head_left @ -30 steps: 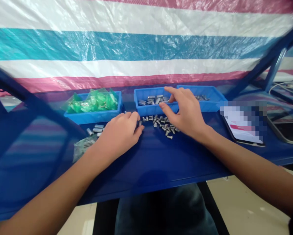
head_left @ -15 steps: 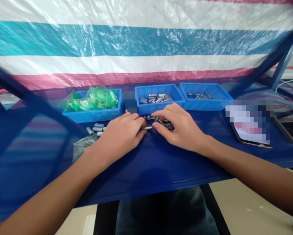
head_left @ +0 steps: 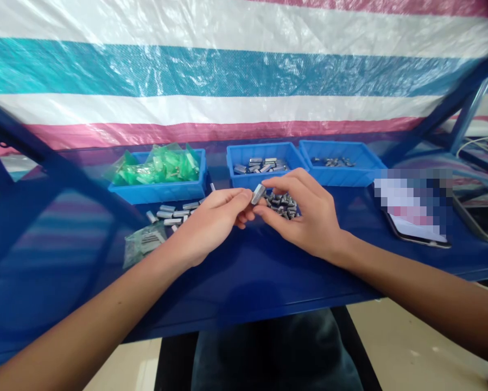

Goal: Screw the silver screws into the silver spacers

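Observation:
My left hand (head_left: 211, 225) and my right hand (head_left: 304, 214) meet just above the blue table (head_left: 247, 271). Together their fingertips pinch a small silver metal cylinder (head_left: 258, 194), tilted upward. Behind my right fingers lies a pile of small grey metal pieces (head_left: 282, 203) on the table. Left of my left hand, several longer silver cylinders (head_left: 174, 212) lie loose on the table, next to a small clear bag (head_left: 144, 243) with metal pieces in it.
Three blue trays stand along the back: the left tray (head_left: 158, 190) holds green plastic bags, the middle tray (head_left: 264, 165) silver cylinders, the right tray (head_left: 341, 168) a few metal parts. A phone (head_left: 414, 217) lies at the right. Blue frame bars slant at both sides.
My right hand came back from the middle tray to the pile and then to my left hand. Both hands lifted off the table and now pinch one silver cylinder between them.

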The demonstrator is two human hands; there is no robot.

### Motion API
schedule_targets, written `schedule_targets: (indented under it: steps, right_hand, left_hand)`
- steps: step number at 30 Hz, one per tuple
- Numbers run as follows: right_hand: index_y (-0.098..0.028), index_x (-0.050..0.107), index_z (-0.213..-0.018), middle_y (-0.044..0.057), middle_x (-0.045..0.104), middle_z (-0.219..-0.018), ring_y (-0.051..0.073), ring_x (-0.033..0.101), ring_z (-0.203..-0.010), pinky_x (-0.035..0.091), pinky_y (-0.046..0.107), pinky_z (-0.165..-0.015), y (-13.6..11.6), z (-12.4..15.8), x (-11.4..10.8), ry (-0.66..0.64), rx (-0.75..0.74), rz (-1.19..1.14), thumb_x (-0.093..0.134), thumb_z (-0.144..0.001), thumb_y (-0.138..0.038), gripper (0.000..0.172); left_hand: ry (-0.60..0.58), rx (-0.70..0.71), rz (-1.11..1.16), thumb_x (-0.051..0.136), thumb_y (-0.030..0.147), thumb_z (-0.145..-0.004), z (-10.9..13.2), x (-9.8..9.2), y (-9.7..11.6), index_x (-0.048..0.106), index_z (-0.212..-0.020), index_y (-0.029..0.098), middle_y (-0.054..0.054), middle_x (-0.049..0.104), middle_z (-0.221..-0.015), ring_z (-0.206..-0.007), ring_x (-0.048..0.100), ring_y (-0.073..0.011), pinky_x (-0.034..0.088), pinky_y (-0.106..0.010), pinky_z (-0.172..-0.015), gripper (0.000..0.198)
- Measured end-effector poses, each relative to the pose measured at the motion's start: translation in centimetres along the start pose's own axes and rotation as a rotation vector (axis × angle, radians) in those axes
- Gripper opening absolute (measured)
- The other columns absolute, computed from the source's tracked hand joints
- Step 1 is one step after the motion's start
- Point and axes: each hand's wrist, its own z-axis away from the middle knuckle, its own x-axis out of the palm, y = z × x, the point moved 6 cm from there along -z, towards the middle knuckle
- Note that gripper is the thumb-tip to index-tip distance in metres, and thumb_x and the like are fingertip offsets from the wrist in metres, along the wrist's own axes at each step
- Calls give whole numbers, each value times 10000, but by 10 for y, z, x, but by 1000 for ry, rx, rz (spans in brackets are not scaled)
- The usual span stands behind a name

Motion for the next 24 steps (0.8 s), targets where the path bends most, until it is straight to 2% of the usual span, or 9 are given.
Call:
schedule_targets:
  steps: [4,10,13,17,19,21,24]
  right_hand:
    - [-193,596,-1010,43,612,-783,183,580,-740,495,342,-698,-3,1,2,-10,-49,8,634,-827,-273,202]
    - [-214,557,-1048,27,630,-810,169,587,-777,498,328,-716,-8,1,0,-11,-112,-88,565,-831,-126,235]
    - [-231,557,-971,27,632,-827,166,588,-788,493,321,-699,-7,2,-1,-7,-78,-96,543,-819,-98,203]
    - [-241,552,-878,19,623,-793,171,589,-757,488,329,-666,-5,3,0,-25,-53,-96,522,-797,-87,176]
    - [-236,549,-867,19,619,-792,167,590,-761,488,324,-664,-5,3,1,-53,-62,-136,506,-789,-74,185]
    - [-227,550,-891,25,624,-819,164,596,-781,494,321,-682,-5,3,2,-89,-75,-203,506,-786,-76,189]
    - [-218,547,-956,36,633,-888,170,607,-824,504,332,-732,-2,2,3,-135,-7,-318,542,-785,-114,201]
  left_hand:
    - [-42,-16,-45,485,358,-885,1,1,-2,614,-760,144,4,544,-695,-654,478,-87,382,-231,-625,279]
    - [-87,5,-24,549,386,-864,2,2,1,628,-804,167,15,594,-721,-669,523,-79,418,-218,-644,241]
    - [-100,41,-83,569,392,-855,2,3,5,653,-908,177,-14,660,-851,-766,591,-109,461,-231,-682,238]
    - [-112,121,-290,547,383,-864,4,5,11,645,-1062,170,-44,697,-959,-853,639,-156,505,-262,-726,308]
    - [-54,213,-468,524,343,-868,6,4,16,640,-1092,170,-40,707,-958,-848,649,-162,514,-273,-752,307]
    - [58,370,-693,517,287,-850,11,3,24,635,-1118,169,-44,710,-974,-874,649,-173,513,-294,-808,316]
    - [200,591,-941,502,225,-838,19,4,32,607,-1179,169,-52,703,-1003,-932,636,-179,493,-308,-887,362]
